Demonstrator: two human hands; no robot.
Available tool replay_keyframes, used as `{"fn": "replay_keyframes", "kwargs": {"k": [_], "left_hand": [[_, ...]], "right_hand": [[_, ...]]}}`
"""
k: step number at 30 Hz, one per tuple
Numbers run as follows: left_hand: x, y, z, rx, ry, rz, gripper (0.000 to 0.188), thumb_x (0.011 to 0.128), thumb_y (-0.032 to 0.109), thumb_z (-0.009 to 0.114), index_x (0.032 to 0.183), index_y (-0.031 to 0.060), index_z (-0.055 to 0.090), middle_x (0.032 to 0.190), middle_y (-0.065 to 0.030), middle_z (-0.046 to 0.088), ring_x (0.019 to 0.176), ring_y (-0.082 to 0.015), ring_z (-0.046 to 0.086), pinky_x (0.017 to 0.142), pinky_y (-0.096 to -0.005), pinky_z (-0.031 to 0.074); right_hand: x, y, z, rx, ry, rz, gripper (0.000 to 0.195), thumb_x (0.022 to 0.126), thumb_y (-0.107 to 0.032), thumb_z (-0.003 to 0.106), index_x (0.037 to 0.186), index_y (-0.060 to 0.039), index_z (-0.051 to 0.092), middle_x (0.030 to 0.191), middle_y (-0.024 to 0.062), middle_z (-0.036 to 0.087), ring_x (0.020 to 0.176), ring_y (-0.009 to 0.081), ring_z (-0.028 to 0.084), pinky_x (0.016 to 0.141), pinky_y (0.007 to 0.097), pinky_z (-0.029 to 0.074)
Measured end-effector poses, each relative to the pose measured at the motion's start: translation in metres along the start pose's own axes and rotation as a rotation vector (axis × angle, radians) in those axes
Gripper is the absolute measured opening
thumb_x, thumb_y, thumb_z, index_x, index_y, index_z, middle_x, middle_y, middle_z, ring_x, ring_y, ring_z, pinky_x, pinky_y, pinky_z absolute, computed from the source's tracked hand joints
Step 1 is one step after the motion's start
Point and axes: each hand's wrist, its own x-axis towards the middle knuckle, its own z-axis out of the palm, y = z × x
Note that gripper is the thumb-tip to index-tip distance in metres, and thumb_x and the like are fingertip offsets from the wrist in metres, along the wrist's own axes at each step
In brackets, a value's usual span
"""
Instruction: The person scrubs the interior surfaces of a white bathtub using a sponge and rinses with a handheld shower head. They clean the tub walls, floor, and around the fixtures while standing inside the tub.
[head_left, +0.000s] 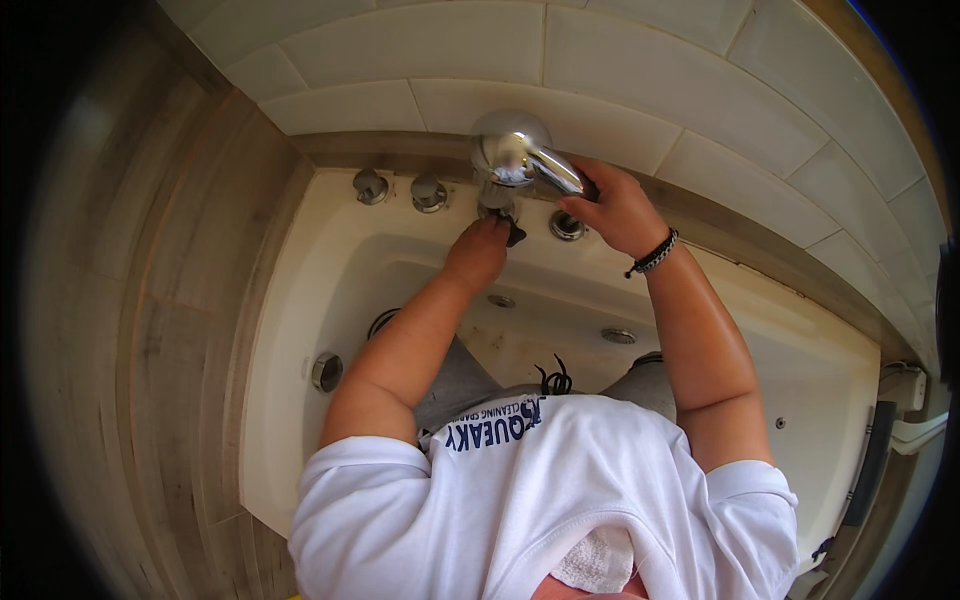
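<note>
My right hand (619, 206) grips the handle of a chrome hand shower (559, 171), whose rounded head is raised beside the tiled wall. Below that head, my left hand (478, 251) pinches a small dark item (515, 232) against the base of a chrome tub fitting (495, 199). My fingers partly cover that item, so its kind is unclear. Just under my right hand, a round chrome socket (568, 225) with a dark centre sits in the white bathtub's rim (289, 315).
Two chrome knobs (429, 195) stand on the tub's rim to the left. Inside the tub are a round chrome overflow cover (327, 372), jet fittings (619, 335) and brownish stains (495, 341). White wall tiles (480, 37) rise behind; wood-look planks (172, 360) run along the left.
</note>
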Motion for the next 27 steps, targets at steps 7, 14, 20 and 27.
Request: {"fn": "replay_keyframes", "kwargs": {"k": [7,14,20,27], "left_hand": [[0.020,0.014,-0.010,-0.134,-0.151,-0.253,0.014,0.071,0.006,0.044,0.081,0.0007,0.053,0.084,-0.0174,0.054,0.084,-0.0321,0.051,0.073,-0.0402,0.042],[0.045,0.034,0.002,-0.201,-0.164,-0.315,0.015,0.072,0.006,0.041,0.080,0.0000,0.053,0.085,-0.0177,0.054,0.079,-0.0324,0.053,0.072,-0.0398,0.042],[0.043,0.036,-0.003,-0.207,-0.208,-0.322,0.016,0.072,0.007,0.042,0.082,0.0009,0.054,0.086,-0.0175,0.054,0.084,-0.0319,0.052,0.075,-0.0396,0.041],[-0.004,-0.001,-0.058,-0.213,0.178,-0.400,0.027,0.074,0.013,0.046,0.098,0.0020,0.052,0.099,-0.0169,0.048,0.096,-0.0311,0.046,0.081,-0.0389,0.039]], "right_hand": [[0.015,-0.019,0.009,0.049,0.025,-0.020,0.041,0.067,-0.018,0.063,0.102,-0.0007,0.051,0.084,0.0155,0.058,0.073,0.0262,0.057,0.068,0.0317,0.044],[0.013,-0.011,0.012,-0.051,0.014,-0.045,0.042,0.067,-0.018,0.064,0.102,-0.0004,0.050,0.088,0.0165,0.057,0.077,0.0266,0.057,0.068,0.0316,0.044],[-0.004,-0.001,0.005,0.006,-0.008,0.027,0.039,0.067,-0.013,0.063,0.101,0.0016,0.050,0.082,0.0131,0.056,0.070,0.0189,0.056,0.065,0.0277,0.045],[-0.050,0.018,-0.018,0.144,0.052,0.144,0.037,0.066,-0.004,0.062,0.101,0.0013,0.049,0.075,0.0043,0.053,0.067,0.0082,0.051,0.060,0.0218,0.043]]}}
